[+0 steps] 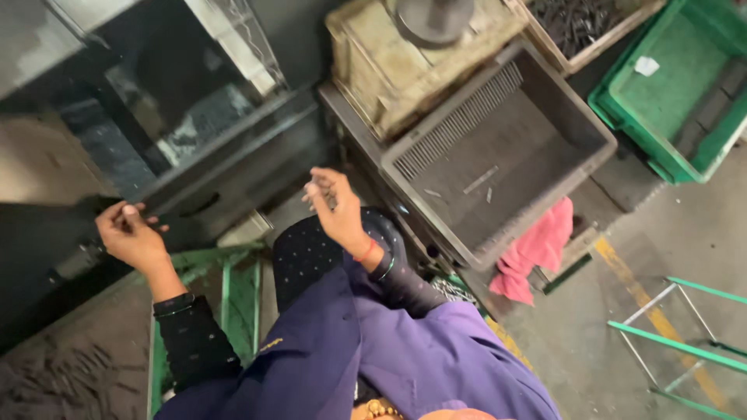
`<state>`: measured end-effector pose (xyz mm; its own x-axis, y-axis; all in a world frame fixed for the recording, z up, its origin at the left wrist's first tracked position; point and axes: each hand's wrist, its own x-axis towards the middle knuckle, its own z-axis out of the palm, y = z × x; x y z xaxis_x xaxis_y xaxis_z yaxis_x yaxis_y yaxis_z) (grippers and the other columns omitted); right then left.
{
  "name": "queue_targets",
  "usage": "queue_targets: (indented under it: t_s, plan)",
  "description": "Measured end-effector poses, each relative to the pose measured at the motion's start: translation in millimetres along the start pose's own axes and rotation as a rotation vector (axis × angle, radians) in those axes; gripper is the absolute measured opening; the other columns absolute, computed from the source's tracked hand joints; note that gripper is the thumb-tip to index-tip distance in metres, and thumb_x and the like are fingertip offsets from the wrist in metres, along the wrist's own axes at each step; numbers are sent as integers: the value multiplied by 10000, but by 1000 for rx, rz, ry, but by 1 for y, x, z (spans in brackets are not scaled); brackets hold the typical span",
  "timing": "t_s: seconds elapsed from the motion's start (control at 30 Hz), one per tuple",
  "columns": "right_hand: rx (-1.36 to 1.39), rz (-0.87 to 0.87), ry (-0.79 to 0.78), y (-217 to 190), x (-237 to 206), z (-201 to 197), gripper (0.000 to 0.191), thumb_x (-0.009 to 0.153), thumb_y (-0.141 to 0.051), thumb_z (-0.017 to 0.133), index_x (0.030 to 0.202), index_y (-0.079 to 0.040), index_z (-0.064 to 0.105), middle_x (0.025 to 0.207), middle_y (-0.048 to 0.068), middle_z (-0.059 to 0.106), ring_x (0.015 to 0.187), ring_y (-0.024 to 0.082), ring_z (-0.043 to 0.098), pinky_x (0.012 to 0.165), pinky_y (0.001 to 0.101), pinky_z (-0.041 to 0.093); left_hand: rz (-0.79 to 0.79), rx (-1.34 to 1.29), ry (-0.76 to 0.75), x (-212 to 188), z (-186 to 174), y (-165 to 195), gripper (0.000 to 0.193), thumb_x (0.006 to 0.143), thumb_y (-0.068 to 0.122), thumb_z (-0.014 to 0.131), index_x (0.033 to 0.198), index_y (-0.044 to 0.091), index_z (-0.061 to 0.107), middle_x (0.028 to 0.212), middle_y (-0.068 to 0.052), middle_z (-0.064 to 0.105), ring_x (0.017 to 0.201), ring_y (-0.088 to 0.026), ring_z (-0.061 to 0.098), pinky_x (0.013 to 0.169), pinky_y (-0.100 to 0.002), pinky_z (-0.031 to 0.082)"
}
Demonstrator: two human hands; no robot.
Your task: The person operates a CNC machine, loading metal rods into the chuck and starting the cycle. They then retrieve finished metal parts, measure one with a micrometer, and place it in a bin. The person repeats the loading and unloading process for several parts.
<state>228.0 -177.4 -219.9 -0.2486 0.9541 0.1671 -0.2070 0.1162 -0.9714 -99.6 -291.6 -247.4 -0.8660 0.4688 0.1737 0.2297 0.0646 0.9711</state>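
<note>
Left hand (128, 233): raised at the edge of the dark machine (156, 140), fingers curled shut on a small dark part (127, 210); part mostly hidden, kind unclear.
Right hand (336, 206): lifted beside the grey crate (498, 155), fingers half curled around small dark pieces (325, 194); firmness of grip impossible to tell.
Grey crate: tilted, nearly bare, a few small metal bits (481, 180) on its floor.
Pink cloth (537, 249): hanging just below the crate's lower corner.
Green crate (677, 85): far right, on the floor.
Wooden box (420, 54): behind the grey crate, a metal disc (433, 17) on top.
Green frame (233, 295): under the left forearm.
</note>
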Motion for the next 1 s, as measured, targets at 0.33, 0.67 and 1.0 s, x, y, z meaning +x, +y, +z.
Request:
queue_targets:
  t_s: [0.33,0.67,1.0]
  plan:
    - [-1,-123,327,-129,-7,-196,452,1074,-24,566,1489,-32,386,1060,125,666,815,175,696,700,296,585,35,-188,6,-90,41,25,186,1185,152,661,1290,43,553,1104,-77,697,926,-132,696,756,-292,634]
    - [67,-107,292,-183,-49,-296,613,1074,6,571,1624,-57,306,1024,112,679,798,168,678,702,298,574,-320,-476,-10,-166,145,53,233,1050,256,701,1151,74,596,946,-94,720,764,-175,709,688,-356,670]
    - [3,-23,288,-146,-68,-308,471,1058,-69,636,1497,-14,475,1055,110,712,819,141,698,724,270,582,-496,-767,19,-187,102,41,257,1015,308,674,1064,55,676,986,-106,733,898,-250,707,886,-448,641]
